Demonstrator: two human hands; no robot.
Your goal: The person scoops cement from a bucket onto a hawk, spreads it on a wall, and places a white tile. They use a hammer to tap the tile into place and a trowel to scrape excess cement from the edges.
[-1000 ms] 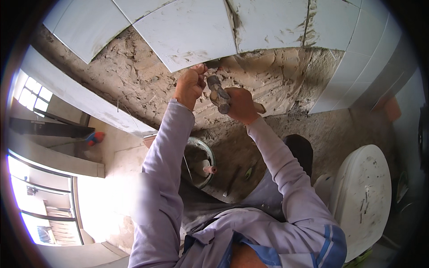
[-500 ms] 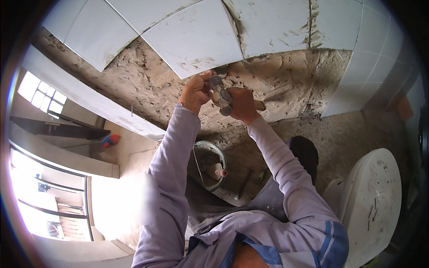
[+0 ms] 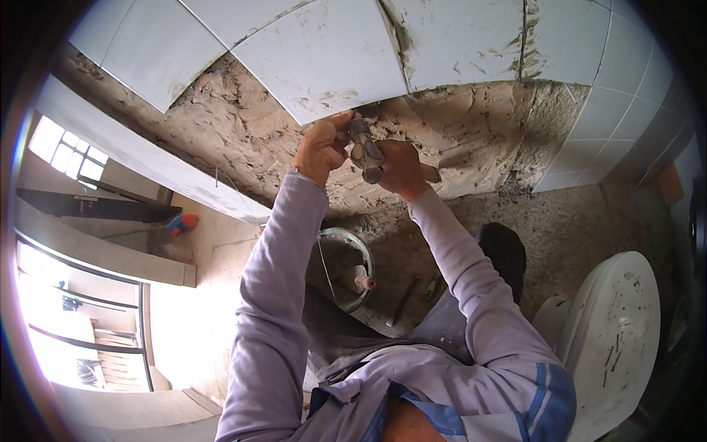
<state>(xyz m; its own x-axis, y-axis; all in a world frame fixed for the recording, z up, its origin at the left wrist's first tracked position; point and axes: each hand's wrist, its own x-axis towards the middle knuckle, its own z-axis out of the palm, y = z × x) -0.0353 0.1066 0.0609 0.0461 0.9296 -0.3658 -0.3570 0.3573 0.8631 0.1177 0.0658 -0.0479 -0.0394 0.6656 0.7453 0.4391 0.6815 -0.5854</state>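
Observation:
My right hand (image 3: 403, 169) is wrapped round the short wooden handle of a hammer (image 3: 366, 151). The hammer's dark, mortar-smeared head lies close to the fingertips of my left hand (image 3: 319, 150). Those left fingers are closed at the lower edge of a large white wall tile (image 3: 324, 62); whatever is in them, if anything, is hidden by the fingers and the hammer head. Below the tile row runs a bare strip of wall (image 3: 471, 132) with rough, wet-looking mortar.
Between my legs stands a round bucket (image 3: 368, 254) with a tool handle (image 3: 364, 282) sticking up in it. A dark metal bar (image 3: 403, 300) lies beside it on the floor. At right is a white toilet lid (image 3: 618, 331) with debris on it. A low wall (image 3: 147, 158) runs along the left.
The hammer head has swung slightly, its upper end now nearer the left fingertips and tile edge. Both hands stay in nearly the same place. The view has shifted a little.

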